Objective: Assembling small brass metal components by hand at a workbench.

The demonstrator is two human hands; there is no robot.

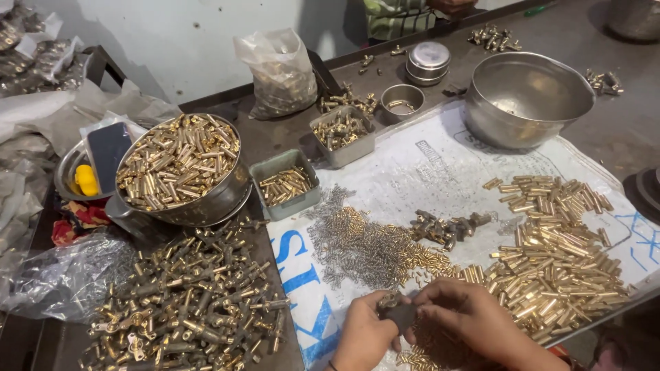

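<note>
I see the small dark fitting (399,314) pinched between my left hand (364,336) and right hand (467,323), fingers of both closed on it, low over the tabletop (275,137), loose brass pins (426,261) lying just beyond.

We see a steel bowl (237,189) heaped with brass tubes (177,161) at the left, two small rectangular trays (285,185) of brass parts beside it, an empty steel basin (526,96) at the back, and a plastic bag (280,72) near the wall.
</note>
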